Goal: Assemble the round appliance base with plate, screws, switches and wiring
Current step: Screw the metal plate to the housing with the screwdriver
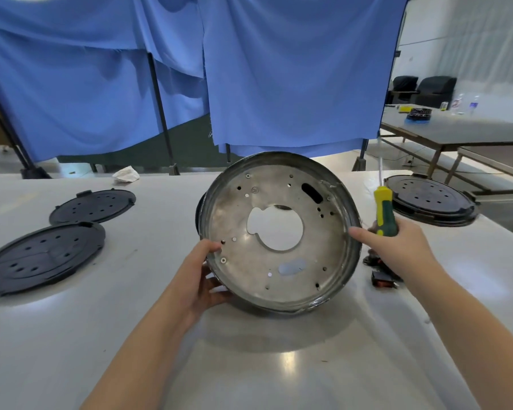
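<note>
I hold the round metal appliance base (314, 253) tilted up on its edge on the white table, its inner plate with a large centre hole and several small holes and screws facing me. My left hand (200, 279) grips its lower left rim. My right hand (397, 247) steadies the right rim with the thumb while its fingers hold a yellow and green screwdriver (384, 211), shaft pointing up. A small red and black switch part (384, 284) and dark wiring lie on the table just under my right wrist, partly hidden.
Two black perforated round covers (42, 255) (94, 205) lie at the left, a third (430, 199) at the right near the table edge. A crumpled white cloth (126, 174) sits at the back. Blue curtains hang behind; another table stands far right.
</note>
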